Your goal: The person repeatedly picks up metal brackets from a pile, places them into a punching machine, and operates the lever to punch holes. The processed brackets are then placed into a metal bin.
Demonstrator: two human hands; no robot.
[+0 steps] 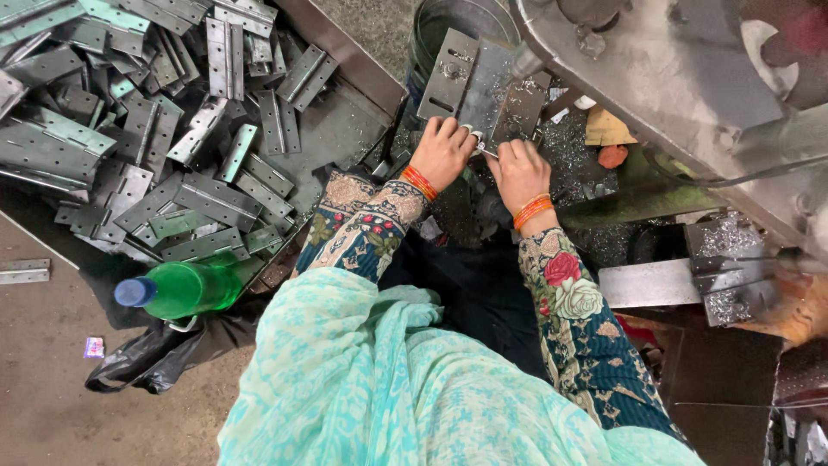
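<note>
So both hands were on one flat steel plate (485, 86) under the machine head. Left hand (442, 151) had fingers curled shut on the plate's lower left edge, knuckles up, orange bangles at the wrist. Right hand (520, 171) gripped the lower right edge the same way, fingers closed, thumb side toward the left hand. Hands sat just beside each other, nearly touching.

Plate stood tilted, top edge leaning away from me toward a grey bucket (466, 22). A second slotted plate (448, 76) lay just left of it, overlapping at the edge. Couldn't tell whether the plate touched the machine's tool tip; that spot was blurred.

Metal swarf (573, 151) covered the bench right of my hands, with more piled on a block (729, 237) further right. An orange scrap (612, 156) lay in the swarf.

Left of me was a tray (345, 129) heaped with hinges (172, 129), mostly folded flat, stacked at all angles. One stray hinge (24, 271) lay on the floor, well apart from the tray. A green bottle (185, 289) with a blue cap lay on its side against the tray's near corner, on a black bag (147, 358).
</note>
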